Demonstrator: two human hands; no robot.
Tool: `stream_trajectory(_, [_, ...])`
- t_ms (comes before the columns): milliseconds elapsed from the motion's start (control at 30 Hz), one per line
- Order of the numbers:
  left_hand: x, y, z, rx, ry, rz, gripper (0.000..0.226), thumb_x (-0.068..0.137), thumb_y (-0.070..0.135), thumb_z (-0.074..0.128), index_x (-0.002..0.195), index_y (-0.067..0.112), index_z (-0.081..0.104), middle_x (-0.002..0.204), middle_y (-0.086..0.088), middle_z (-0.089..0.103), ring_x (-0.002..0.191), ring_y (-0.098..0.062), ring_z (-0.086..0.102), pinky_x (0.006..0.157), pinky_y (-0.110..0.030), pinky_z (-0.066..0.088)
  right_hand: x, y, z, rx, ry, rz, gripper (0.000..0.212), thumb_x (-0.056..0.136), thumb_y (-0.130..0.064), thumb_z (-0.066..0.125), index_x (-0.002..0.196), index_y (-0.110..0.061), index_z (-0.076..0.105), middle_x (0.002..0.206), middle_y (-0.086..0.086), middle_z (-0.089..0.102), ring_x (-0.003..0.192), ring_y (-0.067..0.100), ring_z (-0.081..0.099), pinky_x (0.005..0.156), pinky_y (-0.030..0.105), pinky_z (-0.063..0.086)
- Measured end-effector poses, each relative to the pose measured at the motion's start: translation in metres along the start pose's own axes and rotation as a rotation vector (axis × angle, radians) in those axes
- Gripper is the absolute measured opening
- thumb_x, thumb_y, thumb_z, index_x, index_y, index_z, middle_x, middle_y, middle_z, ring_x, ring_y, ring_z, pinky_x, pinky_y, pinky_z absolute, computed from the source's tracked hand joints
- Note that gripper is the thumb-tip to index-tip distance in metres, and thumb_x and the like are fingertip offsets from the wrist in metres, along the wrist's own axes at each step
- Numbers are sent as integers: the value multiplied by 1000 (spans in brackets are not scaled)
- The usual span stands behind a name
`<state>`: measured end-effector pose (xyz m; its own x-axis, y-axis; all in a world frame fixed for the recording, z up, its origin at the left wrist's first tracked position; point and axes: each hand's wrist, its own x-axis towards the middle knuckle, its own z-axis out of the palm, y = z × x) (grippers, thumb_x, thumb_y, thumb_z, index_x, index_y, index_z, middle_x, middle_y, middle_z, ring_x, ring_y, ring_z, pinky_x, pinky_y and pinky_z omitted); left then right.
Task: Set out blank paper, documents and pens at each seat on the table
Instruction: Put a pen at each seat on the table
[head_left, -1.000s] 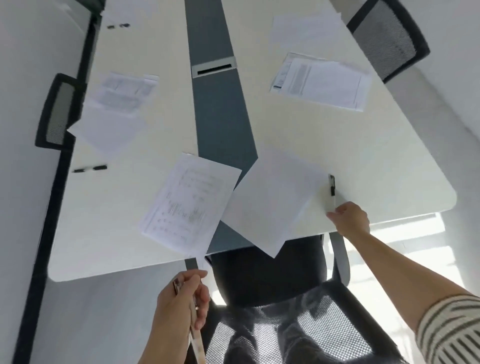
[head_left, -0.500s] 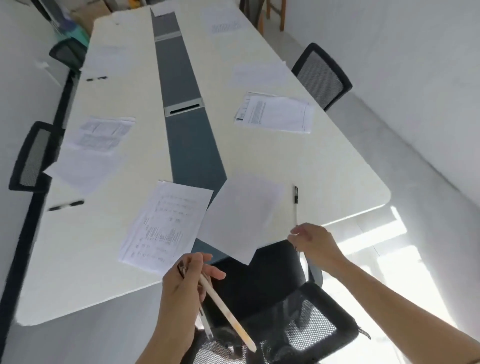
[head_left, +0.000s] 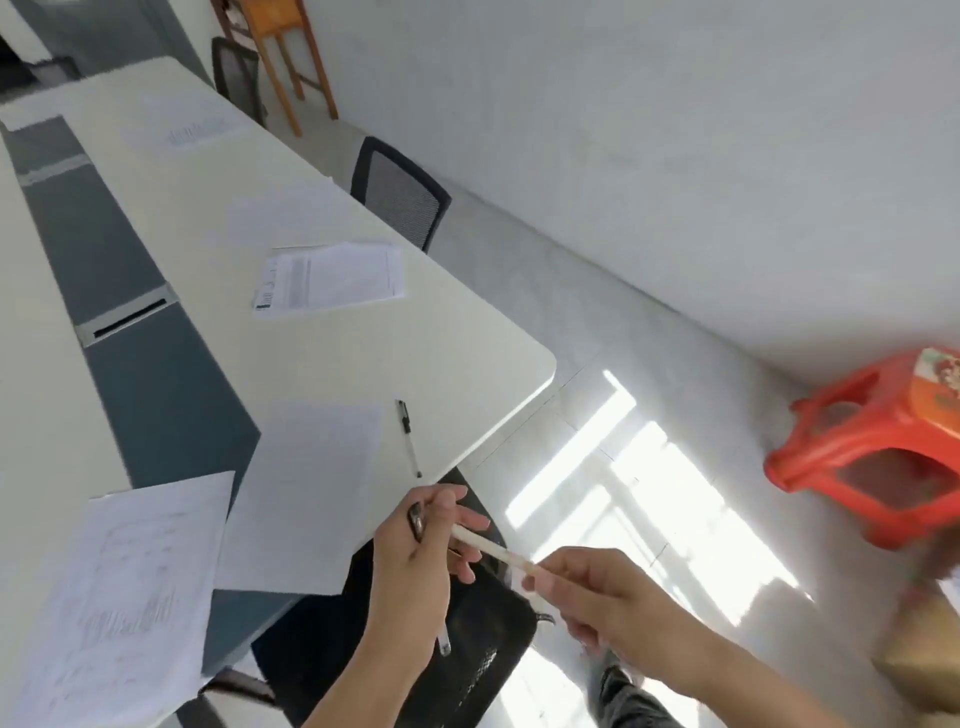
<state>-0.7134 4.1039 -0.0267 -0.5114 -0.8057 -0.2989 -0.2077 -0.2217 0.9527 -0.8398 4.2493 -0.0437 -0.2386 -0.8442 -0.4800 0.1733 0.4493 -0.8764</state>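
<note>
My left hand (head_left: 410, 577) is closed around a few pens: a cream-white pen (head_left: 485, 544) points to the right, a dark pen cap (head_left: 417, 519) shows above the fingers, and a clear pen tip (head_left: 443, 643) sticks out below. My right hand (head_left: 608, 597) pinches the far end of the cream-white pen. Both hands hover off the near end of the long white table (head_left: 467, 353). At this seat lie a printed document (head_left: 119, 597), a blank sheet (head_left: 311, 488) and a black-capped pen (head_left: 408, 436).
A black mesh chair (head_left: 467, 660) stands under my hands. Further along the right side lie another document (head_left: 332, 278) and a blank sheet (head_left: 285, 213) by a second chair (head_left: 400, 192). A red plastic stool (head_left: 872, 452) and a cardboard box (head_left: 924, 654) stand on the floor at right.
My right hand left the pen lying on the table and came back to grip the cream-white pen in my left hand. The view swung to the right, toward the floor and the stool.
</note>
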Motion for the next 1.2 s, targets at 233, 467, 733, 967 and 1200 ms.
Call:
stream_trajectory(233, [60, 13, 137, 18, -92, -38, 21, 97, 28, 48, 101, 17, 64, 64, -12, 62, 36, -13, 36, 36, -21, 31, -5, 13, -157, -149, 336, -99, 25, 97, -35, 55, 80, -20, 67, 54, -9, 30, 53, 12, 29, 51, 26, 26])
stream_trajectory(467, [101, 26, 243, -44, -150, -144, 23, 99, 27, 47, 95, 13, 64, 62, -9, 60, 40, -16, 34, 40, -22, 23, -6, 12, -304, -160, 578, -14, 30, 99, -25, 53, 76, -13, 66, 44, -8, 35, 40, 8, 31, 43, 17, 28])
stream_trajectory(733, [197, 34, 257, -113, 19, -226, 25, 98, 26, 49, 98, 5, 63, 59, -9, 60, 36, -14, 35, 36, -16, 19, 96, -38, -363, -159, 416, -22, 30, 98, -28, 53, 78, -11, 67, 45, -9, 35, 42, 8, 30, 45, 18, 27])
stream_trajectory(967, [327, 73, 274, -189, 42, -221, 26, 98, 25, 48, 98, 3, 62, 58, -9, 60, 35, -13, 37, 36, -14, 21, 208, -119, -433, -225, 409, -36, 28, 99, -19, 53, 77, -8, 67, 45, -5, 34, 40, 8, 29, 43, 17, 27])
stream_trajectory(1200, [436, 137, 267, -211, 104, -162, 25, 99, 28, 47, 99, 8, 63, 63, -9, 60, 41, -14, 36, 37, -19, 21, 314, -204, -469, -278, 337, -61, 29, 98, -22, 52, 79, -8, 68, 45, -1, 38, 38, 7, 31, 46, 17, 31])
